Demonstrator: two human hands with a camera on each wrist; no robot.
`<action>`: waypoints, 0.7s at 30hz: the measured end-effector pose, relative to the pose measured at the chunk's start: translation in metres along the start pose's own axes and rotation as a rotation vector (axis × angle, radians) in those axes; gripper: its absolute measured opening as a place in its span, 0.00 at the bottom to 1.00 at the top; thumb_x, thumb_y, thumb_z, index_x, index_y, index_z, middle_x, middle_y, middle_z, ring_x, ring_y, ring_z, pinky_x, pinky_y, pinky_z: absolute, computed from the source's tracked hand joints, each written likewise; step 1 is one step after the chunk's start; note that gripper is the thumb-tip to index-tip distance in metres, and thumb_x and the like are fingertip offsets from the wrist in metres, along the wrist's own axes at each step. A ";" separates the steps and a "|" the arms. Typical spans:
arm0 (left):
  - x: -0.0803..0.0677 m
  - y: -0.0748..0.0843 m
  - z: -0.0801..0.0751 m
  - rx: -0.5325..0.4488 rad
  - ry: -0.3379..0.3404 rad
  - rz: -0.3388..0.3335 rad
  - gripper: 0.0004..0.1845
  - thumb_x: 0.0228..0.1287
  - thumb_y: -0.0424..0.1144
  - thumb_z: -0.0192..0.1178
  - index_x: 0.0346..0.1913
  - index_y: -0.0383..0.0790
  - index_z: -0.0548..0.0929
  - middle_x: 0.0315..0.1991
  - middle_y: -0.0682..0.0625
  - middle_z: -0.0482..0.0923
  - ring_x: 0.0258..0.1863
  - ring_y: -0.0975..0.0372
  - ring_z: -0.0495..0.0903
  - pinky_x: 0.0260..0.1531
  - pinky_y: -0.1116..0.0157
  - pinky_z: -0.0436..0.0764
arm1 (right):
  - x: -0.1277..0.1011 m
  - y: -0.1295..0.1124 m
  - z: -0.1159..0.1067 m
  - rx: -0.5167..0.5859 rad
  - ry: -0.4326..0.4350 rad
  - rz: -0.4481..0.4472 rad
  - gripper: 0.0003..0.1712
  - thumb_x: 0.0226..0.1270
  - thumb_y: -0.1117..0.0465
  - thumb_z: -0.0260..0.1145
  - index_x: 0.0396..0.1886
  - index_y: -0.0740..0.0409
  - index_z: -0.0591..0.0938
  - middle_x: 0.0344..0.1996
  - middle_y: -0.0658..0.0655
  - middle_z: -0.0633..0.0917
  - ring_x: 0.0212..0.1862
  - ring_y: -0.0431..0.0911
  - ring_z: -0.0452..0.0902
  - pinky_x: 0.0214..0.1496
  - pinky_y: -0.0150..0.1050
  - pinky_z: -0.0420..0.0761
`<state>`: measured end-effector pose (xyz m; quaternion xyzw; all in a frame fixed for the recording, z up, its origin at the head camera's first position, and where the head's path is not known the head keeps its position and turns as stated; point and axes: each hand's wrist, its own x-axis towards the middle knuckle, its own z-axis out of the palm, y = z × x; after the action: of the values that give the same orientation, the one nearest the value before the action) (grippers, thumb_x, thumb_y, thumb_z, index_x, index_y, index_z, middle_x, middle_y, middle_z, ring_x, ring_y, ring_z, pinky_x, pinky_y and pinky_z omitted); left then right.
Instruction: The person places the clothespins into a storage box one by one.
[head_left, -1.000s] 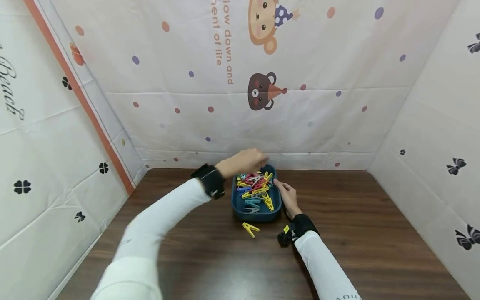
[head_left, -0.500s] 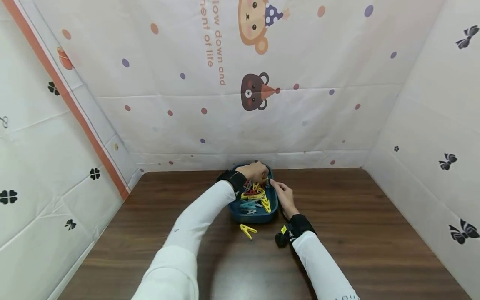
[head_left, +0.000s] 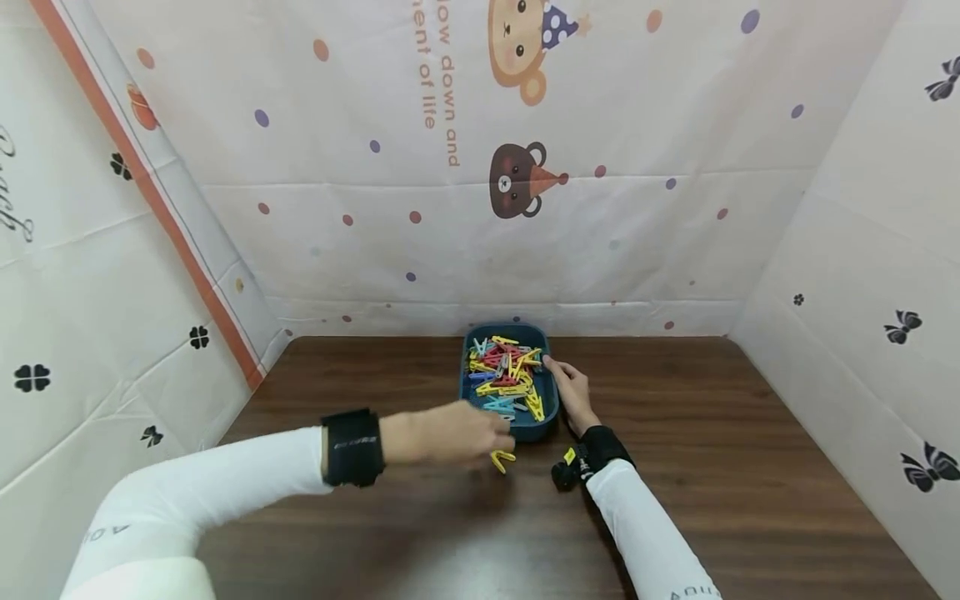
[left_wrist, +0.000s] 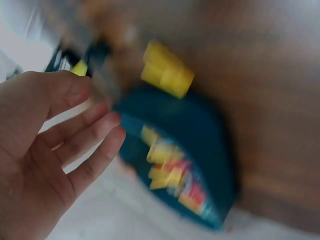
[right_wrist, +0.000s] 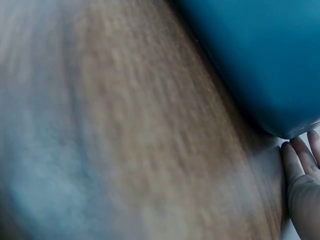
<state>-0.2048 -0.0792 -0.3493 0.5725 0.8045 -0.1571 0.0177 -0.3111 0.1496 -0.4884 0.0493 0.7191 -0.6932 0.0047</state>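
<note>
My left hand (head_left: 461, 433) is over the table in front of the blue bin (head_left: 551, 392), just by a yellow clothespin (head_left: 501, 461) that lies loose on the wood. In the left wrist view its fingers (left_wrist: 95, 155) are loosely bent, apart from the thumb, and hold nothing; the yellow clothespin (left_wrist: 167, 70) is beyond them, blurred. Inside the bin lies a heap of clothespins (head_left: 506, 375) in yellow, red, blue and grey. My right hand (head_left: 572, 392) touches the bin's right side near the rim. Its straight fingers meet the blue wall (right_wrist: 265, 55) in the right wrist view.
The brown wooden table (head_left: 720, 467) runs back to a patterned cloth wall (head_left: 360, 250), close behind the bin. Further cloth walls rise at the left and right. A small black camera (head_left: 564, 473) on the right wrist stands near the bin's front corner.
My left hand has come out of the bin's far end and moved toward me, to the loose yellow clothespin. My right hand stays at the bin's side. The head view shifts slightly.
</note>
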 end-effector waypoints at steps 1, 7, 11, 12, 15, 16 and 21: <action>-0.005 0.007 0.008 -0.012 -0.004 0.012 0.19 0.73 0.45 0.64 0.63 0.49 0.80 0.56 0.54 0.82 0.49 0.67 0.81 0.36 0.77 0.84 | 0.000 -0.001 0.000 -0.003 -0.001 0.001 0.38 0.74 0.36 0.61 0.66 0.63 0.77 0.71 0.64 0.72 0.74 0.59 0.64 0.80 0.58 0.63; -0.011 0.026 0.053 -0.096 -0.095 -0.031 0.31 0.75 0.46 0.61 0.77 0.49 0.66 0.76 0.47 0.63 0.70 0.61 0.69 0.53 0.74 0.83 | -0.002 -0.001 0.001 -0.012 0.008 0.012 0.37 0.75 0.37 0.61 0.66 0.62 0.77 0.71 0.64 0.72 0.73 0.58 0.65 0.80 0.57 0.63; -0.008 0.026 0.064 -0.102 -0.087 -0.039 0.31 0.75 0.45 0.61 0.76 0.48 0.67 0.76 0.46 0.63 0.68 0.60 0.69 0.54 0.74 0.82 | 0.000 0.002 0.002 -0.010 0.013 0.024 0.38 0.73 0.36 0.62 0.66 0.61 0.78 0.70 0.64 0.74 0.72 0.58 0.67 0.79 0.57 0.65; -0.008 0.026 0.065 -0.095 -0.078 -0.037 0.30 0.75 0.45 0.61 0.76 0.48 0.68 0.74 0.46 0.65 0.66 0.61 0.70 0.52 0.75 0.83 | 0.000 0.003 0.002 -0.008 0.014 0.027 0.38 0.72 0.36 0.63 0.65 0.61 0.78 0.69 0.64 0.74 0.71 0.58 0.68 0.79 0.57 0.65; -0.007 0.025 0.062 -0.091 -0.046 -0.032 0.25 0.74 0.44 0.63 0.70 0.50 0.75 0.66 0.50 0.73 0.57 0.64 0.74 0.45 0.77 0.82 | 0.000 0.004 0.002 -0.005 0.016 0.027 0.38 0.72 0.36 0.63 0.65 0.62 0.78 0.69 0.65 0.74 0.71 0.58 0.69 0.79 0.57 0.66; -0.007 0.024 0.061 -0.089 -0.037 -0.034 0.22 0.73 0.44 0.64 0.68 0.51 0.77 0.63 0.51 0.75 0.54 0.65 0.75 0.43 0.78 0.82 | 0.000 0.004 0.002 -0.005 0.017 0.023 0.38 0.72 0.36 0.63 0.65 0.62 0.78 0.69 0.65 0.74 0.71 0.58 0.68 0.78 0.57 0.66; -0.006 0.021 0.059 -0.080 -0.015 -0.057 0.12 0.73 0.42 0.64 0.55 0.53 0.85 0.51 0.55 0.79 0.45 0.67 0.75 0.36 0.79 0.79 | 0.002 0.002 0.002 -0.012 0.018 0.020 0.39 0.73 0.35 0.62 0.67 0.62 0.77 0.70 0.64 0.74 0.71 0.58 0.68 0.79 0.56 0.66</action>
<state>-0.1922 -0.0944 -0.4086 0.5468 0.8261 -0.1298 0.0422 -0.3127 0.1480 -0.4905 0.0627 0.7225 -0.6885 0.0054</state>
